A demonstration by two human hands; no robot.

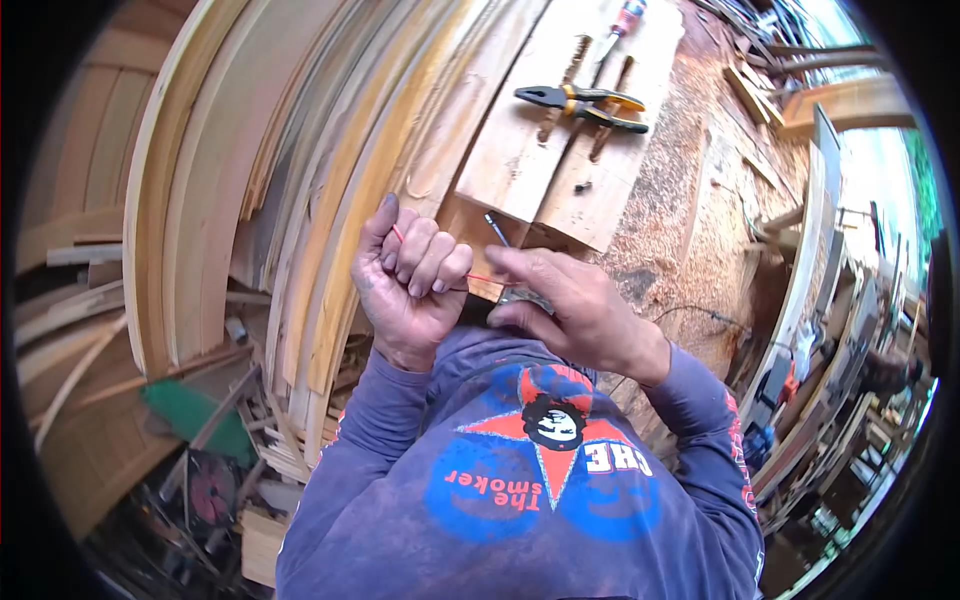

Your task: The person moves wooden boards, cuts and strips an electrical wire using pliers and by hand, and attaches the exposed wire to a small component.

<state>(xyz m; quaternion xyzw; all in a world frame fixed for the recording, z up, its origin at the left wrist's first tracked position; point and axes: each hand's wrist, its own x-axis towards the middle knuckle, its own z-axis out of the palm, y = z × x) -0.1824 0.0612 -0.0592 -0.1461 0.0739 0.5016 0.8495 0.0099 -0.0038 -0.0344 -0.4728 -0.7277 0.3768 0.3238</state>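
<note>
My left hand is closed in a fist around a thin red wire, whose short end pokes out above the fingers. From the fist the wire runs across to my right hand. Thumb and fingers of that hand pinch a small metallic piece, partly hidden, so its kind is unclear. A thin metal rod with a bluish shaft sticks up beside the right fingertips; its lower end is hidden. Beyond the hands, combination pliers with black and yellow handles lie across slotted wooden blocks.
A screwdriver with a red and blue handle lies behind the pliers. Long planks stand along the left. Sawdust covers the surface at right, where a dark cable runs. A fan-like machine stands lower left.
</note>
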